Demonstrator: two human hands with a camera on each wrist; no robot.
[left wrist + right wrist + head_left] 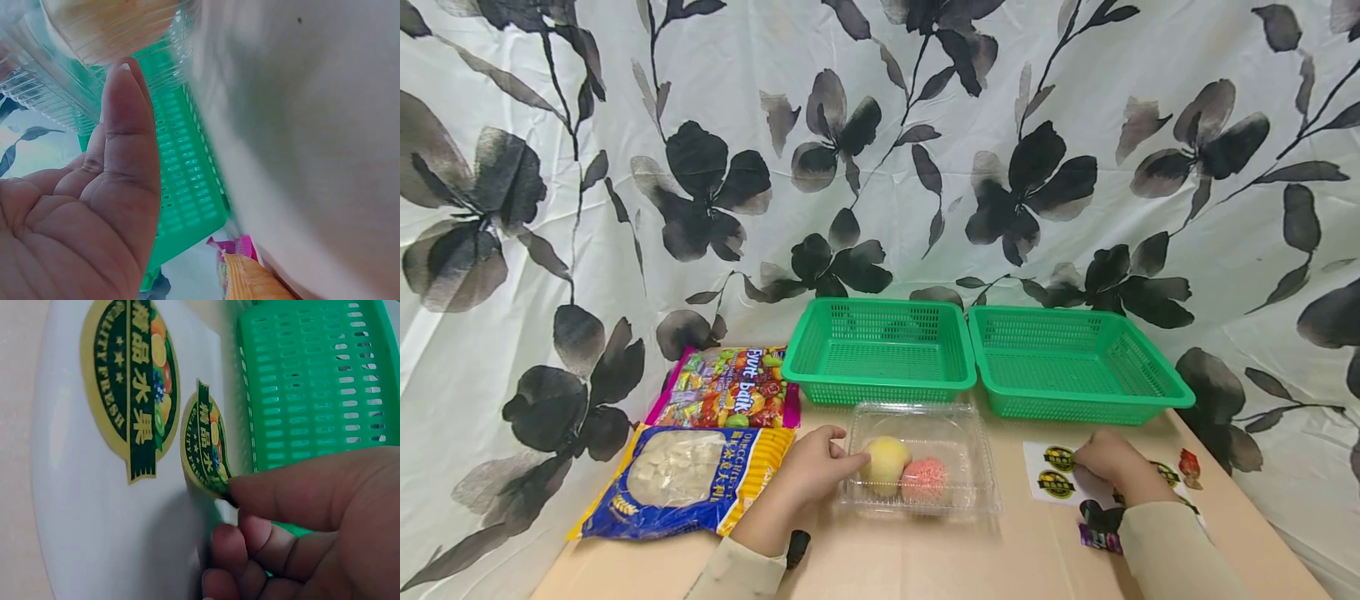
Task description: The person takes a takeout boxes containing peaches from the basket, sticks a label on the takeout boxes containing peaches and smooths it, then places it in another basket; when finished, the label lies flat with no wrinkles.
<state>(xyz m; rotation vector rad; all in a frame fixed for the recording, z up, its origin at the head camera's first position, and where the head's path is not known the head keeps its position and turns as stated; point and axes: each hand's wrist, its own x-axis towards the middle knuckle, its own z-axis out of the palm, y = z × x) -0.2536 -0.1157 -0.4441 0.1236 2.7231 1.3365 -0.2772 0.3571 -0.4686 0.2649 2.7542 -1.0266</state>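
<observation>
My left hand (805,471) rests at the left side of a clear plastic lidded box (962,454), its straight thumb (128,137) touching the ribbed wall. Inside the box lie a smooth yellow round item (886,461) and a pink textured ball (925,481). On the right, my right hand (1116,471) pinches the edge of an oval fruit sticker (203,440) between thumb and fingers. That edge is lifted and bent, while the rest of the sticker lies along its white backing sheet (1036,454). Another green and gold sticker (134,381) sits flat on the sheet.
Two green plastic baskets (880,392) (1075,408) stand side by side behind the box. At left are a pasta bag (677,475) and a candy bag (730,387). A red wrapped candy (1190,468) and a purple one (1099,538) lie near the right hand. A floral cloth (925,208) hangs behind.
</observation>
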